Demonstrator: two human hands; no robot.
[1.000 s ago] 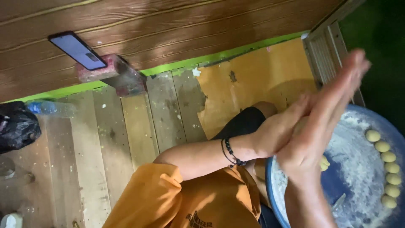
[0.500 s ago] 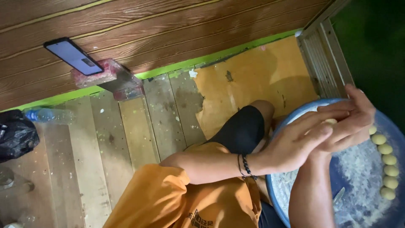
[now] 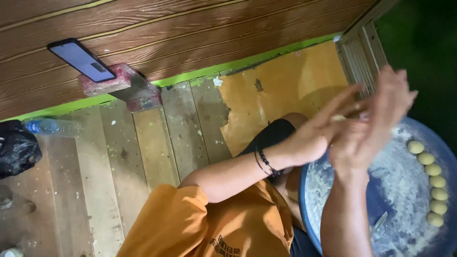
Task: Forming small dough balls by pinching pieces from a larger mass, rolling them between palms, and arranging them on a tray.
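Dough piece (image 3: 339,117) — pressed between left hand (image 3: 316,135) and right hand (image 3: 376,119), axis unclear.

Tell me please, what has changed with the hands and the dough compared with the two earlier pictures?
Half a second ago both hands were low over the blue tray; now the left hand and right hand are lifted again, palms pressed together on a small piece of dough, much as one second ago. The row of dough balls on the floured tray, the phone on the red brick and the plastic bottle stayed in place.
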